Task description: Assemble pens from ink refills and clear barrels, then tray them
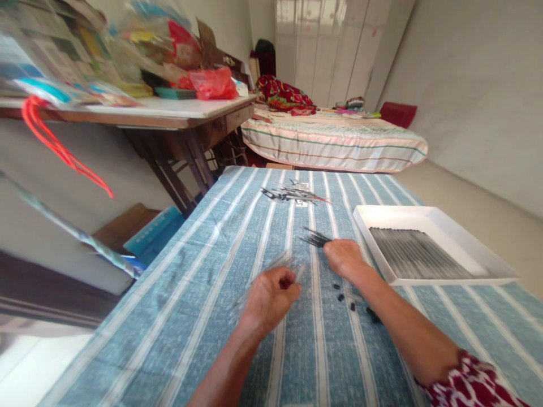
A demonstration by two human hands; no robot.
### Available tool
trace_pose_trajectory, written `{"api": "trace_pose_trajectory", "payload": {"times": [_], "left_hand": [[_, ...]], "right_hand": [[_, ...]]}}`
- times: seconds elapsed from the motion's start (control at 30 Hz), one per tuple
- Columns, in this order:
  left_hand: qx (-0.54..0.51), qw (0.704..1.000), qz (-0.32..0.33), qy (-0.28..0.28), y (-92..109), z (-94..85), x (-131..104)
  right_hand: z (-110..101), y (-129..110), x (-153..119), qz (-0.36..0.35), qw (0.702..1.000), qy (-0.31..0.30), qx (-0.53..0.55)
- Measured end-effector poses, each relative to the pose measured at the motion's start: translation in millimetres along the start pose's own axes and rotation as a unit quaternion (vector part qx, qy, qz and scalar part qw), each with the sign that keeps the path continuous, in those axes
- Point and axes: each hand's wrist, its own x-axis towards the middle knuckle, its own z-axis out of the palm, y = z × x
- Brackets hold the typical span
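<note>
My left hand (271,297) is closed in a pinch, with a short clear plastic tube (300,273) showing at its fingertips. Beside and partly under it, more clear plastic tubes (278,261) lie on the striped cloth, blurred. To the right, my right hand (343,257) is wrapped round a bunch of thin black pen refills (314,238) whose ends point left. Several small black caps (340,297) are scattered on the cloth below that hand, and a darker clump of black pieces (373,315) is partly hidden by the right forearm.
A white tray (396,215) at the right holds a row of slim dark pens (418,254). Farther back on the cloth (237,226) lies a loose pile of dark thin sticks (294,195). Beyond stand a bed (335,141) and a cluttered side table (169,116) with a red cord hanging down.
</note>
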Motion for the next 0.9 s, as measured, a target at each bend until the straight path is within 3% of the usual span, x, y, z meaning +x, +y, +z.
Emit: {"api": "trace_pose_trajectory", "payload": {"times": [0.17,0.33,0.6,0.9], "left_hand": [[-0.005,1.000,-0.025,0.010,5,-6.8,-1],[-0.042,0.999,-0.025,0.024,-4,-6.6,3],[-0.017,0.999,0.005,0.041,-6,-9.9,4],[0.005,0.999,0.018,0.038,-2,-8.3,3]], "right_hand": [[-6,-4,2,0.012,0.999,0.019,-0.040],[-17,5,-18,0.017,0.996,0.042,-0.074],[-36,34,-53,-0.044,0.983,0.092,-0.155],[-40,43,-62,-0.071,0.976,0.099,-0.179]]}}
